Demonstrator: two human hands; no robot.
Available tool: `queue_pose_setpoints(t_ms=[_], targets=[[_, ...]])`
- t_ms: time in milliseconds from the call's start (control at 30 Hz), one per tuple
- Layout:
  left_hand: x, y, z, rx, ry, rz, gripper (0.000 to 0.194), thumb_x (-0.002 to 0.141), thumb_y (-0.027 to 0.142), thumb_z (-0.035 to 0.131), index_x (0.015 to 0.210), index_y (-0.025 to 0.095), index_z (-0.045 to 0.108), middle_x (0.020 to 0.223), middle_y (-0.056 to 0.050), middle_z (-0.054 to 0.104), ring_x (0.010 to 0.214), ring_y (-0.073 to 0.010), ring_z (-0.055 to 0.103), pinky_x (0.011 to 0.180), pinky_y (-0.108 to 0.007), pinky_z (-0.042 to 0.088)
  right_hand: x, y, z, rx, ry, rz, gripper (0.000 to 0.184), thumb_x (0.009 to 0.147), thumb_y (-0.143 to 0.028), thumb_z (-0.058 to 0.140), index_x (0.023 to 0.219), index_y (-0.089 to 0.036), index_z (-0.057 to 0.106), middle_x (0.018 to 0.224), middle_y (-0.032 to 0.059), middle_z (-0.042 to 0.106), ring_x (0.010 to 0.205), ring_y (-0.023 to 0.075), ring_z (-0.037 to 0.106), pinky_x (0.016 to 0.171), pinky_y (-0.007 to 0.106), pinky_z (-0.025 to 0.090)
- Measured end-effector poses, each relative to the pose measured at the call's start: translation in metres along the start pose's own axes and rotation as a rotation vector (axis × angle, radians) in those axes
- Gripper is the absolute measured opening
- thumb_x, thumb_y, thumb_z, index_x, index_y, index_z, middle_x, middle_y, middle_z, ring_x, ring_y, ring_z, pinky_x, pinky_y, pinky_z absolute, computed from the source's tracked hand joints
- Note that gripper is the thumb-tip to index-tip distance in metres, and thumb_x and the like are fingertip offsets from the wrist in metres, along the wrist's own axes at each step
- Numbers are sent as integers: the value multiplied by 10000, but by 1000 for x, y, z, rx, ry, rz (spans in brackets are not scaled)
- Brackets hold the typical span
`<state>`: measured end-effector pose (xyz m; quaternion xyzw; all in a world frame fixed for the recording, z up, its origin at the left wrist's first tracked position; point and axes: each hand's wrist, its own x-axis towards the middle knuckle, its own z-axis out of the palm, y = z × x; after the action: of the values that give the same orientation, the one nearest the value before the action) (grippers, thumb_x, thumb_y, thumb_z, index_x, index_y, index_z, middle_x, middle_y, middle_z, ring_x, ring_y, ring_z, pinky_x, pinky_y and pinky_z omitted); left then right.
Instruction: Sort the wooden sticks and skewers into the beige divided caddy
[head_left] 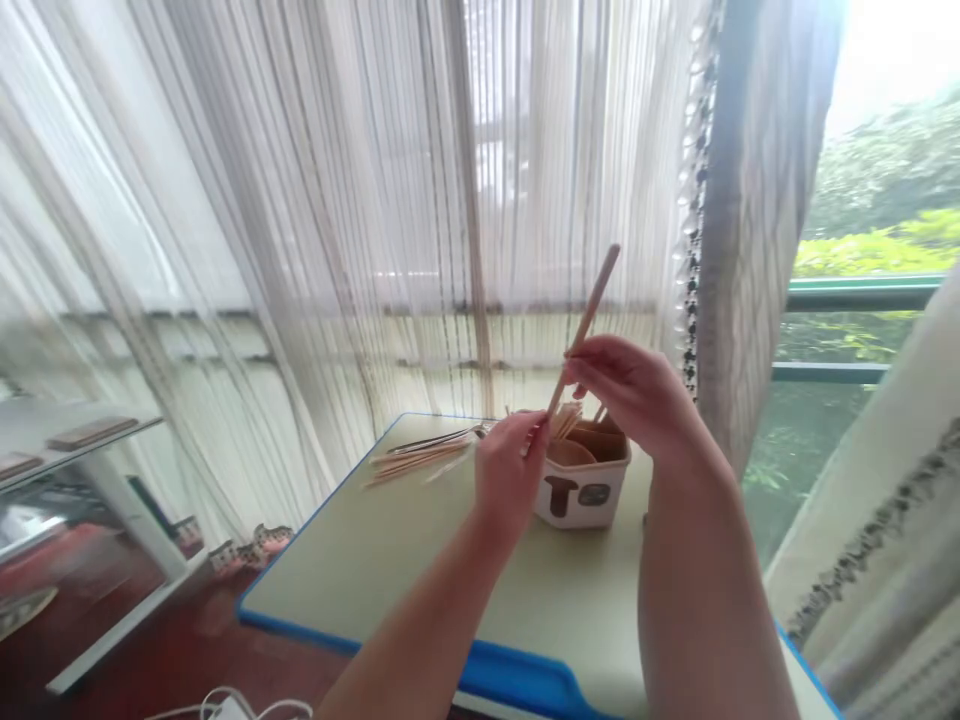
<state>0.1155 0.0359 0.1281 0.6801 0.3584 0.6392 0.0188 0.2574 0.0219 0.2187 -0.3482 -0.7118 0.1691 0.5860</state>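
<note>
A long wooden chopstick slants up to the right above the table, held in both hands; whether it is one or two pressed together I cannot tell. Near its lower end, my left hand is closed on it. Higher up, my right hand pinches it between thumb and fingers. Just beyond my hands stands a white utensil holder with a brown inside and a brown pattern on its front. Sticks poke up from it, partly hidden by my hands. More chopsticks lie in a loose pile to the left.
The pale table has a blue edge. Sheer curtains hang close behind it, with a window at the right. A white shelf unit stands at the left. A white cable lies at the bottom left.
</note>
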Motion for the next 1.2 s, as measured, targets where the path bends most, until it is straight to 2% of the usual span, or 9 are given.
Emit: queue_pose_setpoints(t_ms=[100,200,400,600,667,867,1000,1100,1200], targets=[[12,14,31,-25,-87,-13,167,850,259,553,938,215,688,901,-36,705,823,-151,653,766,-285,536,-1,11,-32,-6,143,41,270,760,-435,621,892,-199,610,770,30,647,707,155,626,623,292,534],[18,20,58,-23,-149,-25,176,829,202,563,953,206,688,921,-42,707,833,-159,657,785,-299,534,-2,25,-54,-20,273,27,253,774,-428,600,896,-206,601,794,26,639,701,150,621,615,291,532],[34,14,84,66,-265,-37,236,801,153,565,991,210,692,958,-45,710,862,-172,657,828,-314,520,1,52,-72,-170,443,10,260,823,-427,529,949,-210,598,870,43,647,767,159,615,672,301,522],[65,7,88,245,-545,-7,223,754,166,598,927,238,719,888,-22,725,839,-179,659,810,-293,504,9,67,-70,-370,404,18,194,820,-331,531,903,-198,644,873,52,673,850,183,605,762,324,478],[69,6,89,298,-596,-9,216,742,175,609,914,239,723,868,-27,726,831,-187,657,792,-291,502,11,73,-67,-415,367,36,187,814,-321,533,894,-205,655,871,48,679,889,197,596,802,345,463],[68,1,90,355,-648,-4,186,755,192,591,868,242,730,846,-30,724,825,-185,652,775,-273,489,15,94,-62,-481,279,73,167,772,-316,567,838,-208,675,900,48,647,859,189,578,801,339,452],[66,-2,88,394,-578,10,190,758,199,606,901,235,725,873,-37,723,861,-194,649,825,-290,479,17,101,-58,-483,226,131,149,751,-310,587,804,-205,677,895,49,632,810,173,579,757,319,459],[65,-2,88,408,-537,35,199,775,211,597,929,237,721,890,-41,721,876,-199,647,854,-302,470,17,101,-57,-436,208,153,178,732,-282,610,886,-214,666,907,42,641,795,164,585,719,299,464],[63,0,89,441,-556,62,203,795,206,565,917,239,723,873,-47,721,859,-203,649,837,-305,471,16,100,-58,-372,196,162,226,737,-280,611,952,-219,646,901,35,655,796,158,592,703,287,463]])
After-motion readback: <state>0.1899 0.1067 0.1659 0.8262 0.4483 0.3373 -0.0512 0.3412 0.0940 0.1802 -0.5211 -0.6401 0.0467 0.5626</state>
